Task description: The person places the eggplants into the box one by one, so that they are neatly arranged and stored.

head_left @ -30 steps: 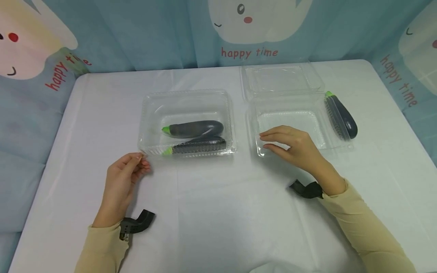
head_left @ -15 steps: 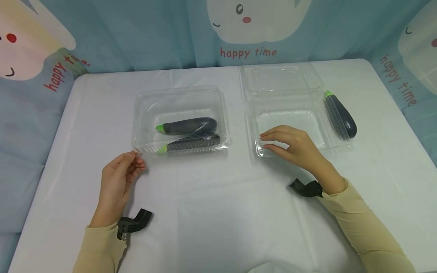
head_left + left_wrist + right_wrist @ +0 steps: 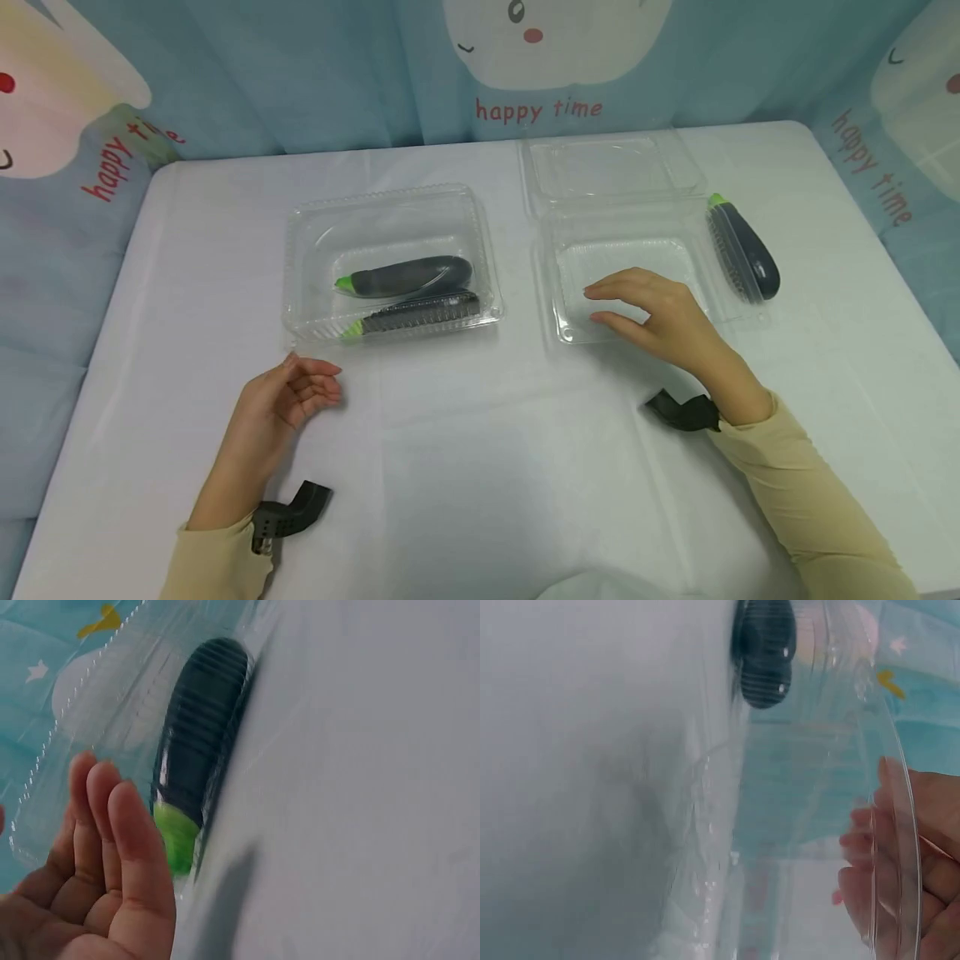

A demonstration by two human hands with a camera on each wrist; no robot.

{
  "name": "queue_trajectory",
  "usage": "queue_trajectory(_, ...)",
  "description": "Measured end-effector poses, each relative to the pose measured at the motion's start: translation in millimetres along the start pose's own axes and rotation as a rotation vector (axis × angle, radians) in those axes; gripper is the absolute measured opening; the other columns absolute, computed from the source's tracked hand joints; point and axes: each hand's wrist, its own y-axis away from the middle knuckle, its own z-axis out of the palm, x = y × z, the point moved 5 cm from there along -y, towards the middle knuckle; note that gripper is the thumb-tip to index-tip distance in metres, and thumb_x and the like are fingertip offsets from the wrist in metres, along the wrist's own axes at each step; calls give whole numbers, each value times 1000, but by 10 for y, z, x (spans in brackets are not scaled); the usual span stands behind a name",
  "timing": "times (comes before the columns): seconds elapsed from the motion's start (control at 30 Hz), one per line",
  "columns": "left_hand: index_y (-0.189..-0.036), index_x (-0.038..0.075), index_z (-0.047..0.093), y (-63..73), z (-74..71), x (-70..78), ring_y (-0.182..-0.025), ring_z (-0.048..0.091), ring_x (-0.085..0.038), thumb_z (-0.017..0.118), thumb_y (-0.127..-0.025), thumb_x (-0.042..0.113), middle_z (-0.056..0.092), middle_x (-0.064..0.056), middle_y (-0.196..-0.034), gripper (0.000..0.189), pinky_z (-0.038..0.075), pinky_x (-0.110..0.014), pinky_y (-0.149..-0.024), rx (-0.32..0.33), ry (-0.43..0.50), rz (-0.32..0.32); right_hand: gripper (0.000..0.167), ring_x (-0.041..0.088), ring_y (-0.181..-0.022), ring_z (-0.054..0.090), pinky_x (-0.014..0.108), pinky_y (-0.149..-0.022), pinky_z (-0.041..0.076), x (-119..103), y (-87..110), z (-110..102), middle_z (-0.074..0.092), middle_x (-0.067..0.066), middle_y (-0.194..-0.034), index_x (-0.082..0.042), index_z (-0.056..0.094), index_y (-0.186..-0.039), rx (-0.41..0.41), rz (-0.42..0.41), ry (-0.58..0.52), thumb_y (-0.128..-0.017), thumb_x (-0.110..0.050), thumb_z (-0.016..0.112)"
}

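Observation:
My left hand (image 3: 281, 400), fingers loosely extended, is just below the near-left corner of a closed clear plastic clamshell box (image 3: 382, 225). Inside that box lie two dark eggplants with green stem ends, one eggplant (image 3: 412, 277) behind another eggplant (image 3: 420, 314). In the left wrist view the nearer eggplant (image 3: 199, 727) shows through the ribbed wall, beyond my fingers (image 3: 135, 847). My right hand (image 3: 663, 321) is over the near side of a second clear clamshell box (image 3: 570, 283), lid raised, thumb and fingers apart. Its fingers show through the plastic in the right wrist view.
A third eggplant (image 3: 750, 250) lies on the white tablecloth against the right side of the open box. The raised lid (image 3: 615, 171) leans back near the table's far edge. A blue curtain (image 3: 337, 75) with printed figures hangs behind the table.
The closed box with two eggplants has shifted left and slightly away. My left hand has let go of its corner, drawn back and spread its fingers. The right thumb and fingers have parted slightly.

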Motion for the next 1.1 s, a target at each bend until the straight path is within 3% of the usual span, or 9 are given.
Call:
queue_trajectory(0.1, -97, -2, 67, 8, 144, 3, -80, 65, -16, 38, -103, 11, 67, -7, -87, 33, 54, -25, -75, -45, -124, 8, 44, 26, -88, 64, 12, -88, 42, 39, 18, -35, 70, 9, -96, 2, 70, -96, 19, 12, 6, -93, -40, 56)
queue_trajectory(0.17, -99, -9, 64, -7, 260, -7, -80, 66, -16, 41, -102, 9, 67, -6, -87, 30, 54, -25, -75, -84, -222, -7, 45, 25, -89, 64, 11, -89, 41, 62, 28, -59, 70, 9, -96, 2, 70, -96, 16, 26, 12, -93, -41, 56)
queue_trajectory(0.3, -105, -18, 57, -68, 488, -58, -82, 66, -20, 44, -101, 12, 66, -7, -88, 33, 53, -26, -78, -184, -366, -61, 28, 23, -91, 63, 12, -89, 41, 102, 43, -96, 69, 9, -96, 2, 70, -97, 11, 52, 17, -84, -23, 72)
queue_trajectory(0.4, -105, -16, 59, -119, 662, -112, -83, 66, -24, 48, -100, 12, 65, -11, -88, 30, 54, -29, -78, -241, -409, -80, 26, 22, -92, 62, 12, -90, 41, 129, 55, -126, 69, 9, -97, 1, 70, -97, 1, 74, 36, -73, -4, 78)
queue_trajectory(0.47, -105, -14, 60, -160, 797, -169, -84, 66, -25, 50, -99, 11, 66, -13, -88, 29, 54, -31, -77, -273, -419, -93, 27, 21, -93, 62, 12, -90, 41, 146, 67, -153, 69, 9, -96, 0, 70, -97, 0, 87, 45, -71, -3, 78)
queue_trajectory(0.53, -106, -13, 61, -209, 951, -244, -85, 67, -26, 51, -97, 10, 67, -16, -90, 26, 55, -32, -77, -300, -420, -106, 25, 20, -93, 62, 11, -89, 40, 165, 83, -185, 69, 9, -96, 0, 70, -98, 7, 98, 57, -79, -15, 76)
queue_trajectory(0.73, -111, -12, 61, -355, 1439, -446, -91, 66, -29, 55, -94, 4, 69, -20, -96, 24, 54, -32, -80, -340, -359, -106, 47, 17, -89, 63, 9, -88, 40, 201, 123, -295, 70, 10, -91, -1, 71, -95, 91, 92, 57, -91, -45, 56)
queue_trajectory(0.97, -115, -7, 60, -492, 1766, -517, -92, 66, -27, 55, -94, 4, 69, -18, -99, 25, 54, -33, -80, -336, -348, -5, 33, 9, -92, 62, 10, -88, 41, 279, 143, -402, 70, 10, -90, -2, 72, -94, 143, 99, 65, -86, -34, 69)
queue_trajectory(1.1, -115, -6, 61, -591, 1861, -588, -91, 66, -25, 54, -94, 3, 69, -17, -98, 24, 54, -30, -79, -309, -350, -3, 26, 1, -95, 60, 9, -88, 40, 324, 172, -455, 71, 11, -90, -1, 72, -94, 150, 121, 87, -80, -23, 76)
